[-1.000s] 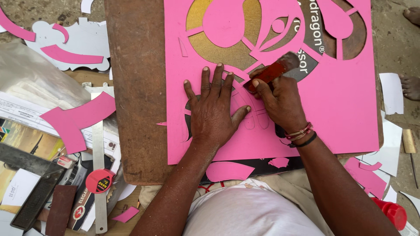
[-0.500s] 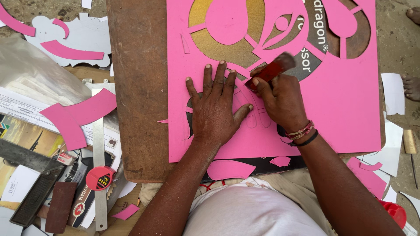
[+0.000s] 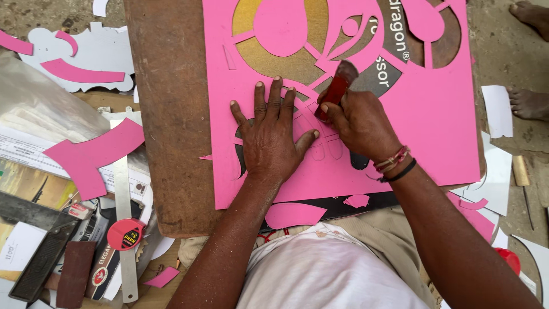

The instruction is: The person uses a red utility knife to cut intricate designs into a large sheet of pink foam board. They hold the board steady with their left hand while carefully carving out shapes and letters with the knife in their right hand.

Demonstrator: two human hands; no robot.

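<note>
A large pink sheet [image 3: 434,120] with curved shapes cut out of it lies on a brown board [image 3: 168,114] across my lap. My left hand [image 3: 269,134] presses flat on the sheet, fingers spread. Right beside it, my right hand [image 3: 357,123] grips a red-handled cutting knife [image 3: 336,88], its tip down on the sheet near my left thumb. Gold and dark surfaces show through the cut openings.
Pink offcuts [image 3: 91,157] lie at left with a steel ruler [image 3: 124,229], a red tape measure [image 3: 126,233], a try square [image 3: 34,260] and papers. A white cut shape [image 3: 86,51] sits upper left. Another person's bare feet [image 3: 529,103] are at right. A red cap [image 3: 506,257] is lower right.
The knife handle has swung more upright in my right hand. The view has shifted slightly, with the sheet and hands now a little further left.
</note>
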